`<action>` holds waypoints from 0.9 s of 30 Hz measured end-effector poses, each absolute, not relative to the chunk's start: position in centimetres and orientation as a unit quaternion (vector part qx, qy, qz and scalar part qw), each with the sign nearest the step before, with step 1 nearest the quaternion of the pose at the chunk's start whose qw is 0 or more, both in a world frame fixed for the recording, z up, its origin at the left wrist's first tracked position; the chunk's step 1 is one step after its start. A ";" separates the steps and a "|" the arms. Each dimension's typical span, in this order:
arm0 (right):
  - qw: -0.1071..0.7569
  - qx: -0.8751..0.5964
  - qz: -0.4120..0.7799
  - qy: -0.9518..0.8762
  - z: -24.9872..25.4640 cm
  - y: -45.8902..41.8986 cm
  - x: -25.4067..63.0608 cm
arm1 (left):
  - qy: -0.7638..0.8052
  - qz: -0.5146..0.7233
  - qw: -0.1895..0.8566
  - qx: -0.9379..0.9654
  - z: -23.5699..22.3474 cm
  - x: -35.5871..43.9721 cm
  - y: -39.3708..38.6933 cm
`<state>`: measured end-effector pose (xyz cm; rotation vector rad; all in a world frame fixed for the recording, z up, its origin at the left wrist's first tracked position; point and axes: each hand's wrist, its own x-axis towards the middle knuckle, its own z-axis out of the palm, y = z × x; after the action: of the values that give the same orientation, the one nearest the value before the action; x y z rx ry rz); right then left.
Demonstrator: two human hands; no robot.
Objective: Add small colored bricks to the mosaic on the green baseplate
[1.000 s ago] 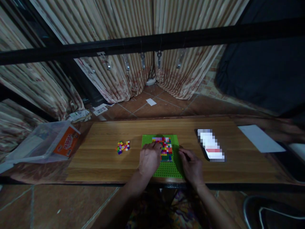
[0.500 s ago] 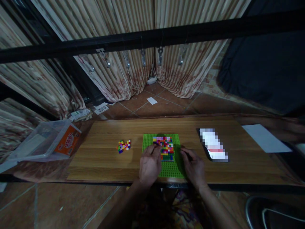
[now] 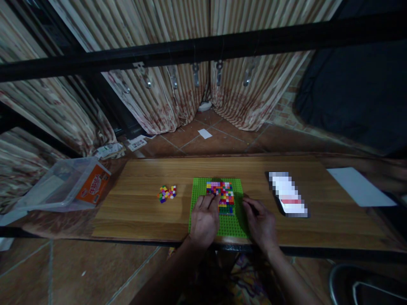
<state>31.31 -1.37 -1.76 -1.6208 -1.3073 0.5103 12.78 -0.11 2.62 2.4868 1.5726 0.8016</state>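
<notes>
Part of the colourful bricks [image 3: 226,194], up on the green baseplate [image 3: 229,226], hides behind the left hand [image 3: 205,219]: back upward, fingers bent over the baseplate, grip impossible to tell! The right hand [image 3: 262,222] curls beside the baseplate's right edge, its grasp also unreadable.

By the bench's [image 3: 133,216] near edge, the left hand [image 3: 204,220] partly covers bricks [image 3: 226,197] on a green baseplate [image 3: 230,228]; the right hand [image 3: 262,222] sits alongside.

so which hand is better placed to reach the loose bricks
Left, most likely. The left hand is over the left part of the board, nearer the loose bricks. The right hand is by the board's right edge, with the board between it and them.
</notes>
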 end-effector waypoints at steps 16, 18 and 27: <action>0.469 -0.663 0.191 -0.551 -2.0 -1.4 31.3 | 0.545 0.243 0.061 0.800 2.9 13.4 0.1; 0.472 -0.659 0.188 -0.555 -2.0 -1.3 31.3 | 0.546 0.238 0.068 0.800 2.9 13.4 0.1; 0.476 -0.651 0.185 -0.561 -2.2 -1.2 31.3 | 0.555 0.221 0.062 0.799 3.1 13.4 0.0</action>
<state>31.30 -1.23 -2.15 -1.5919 -1.3721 0.4517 13.38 -0.04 3.08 2.4160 1.6777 0.6693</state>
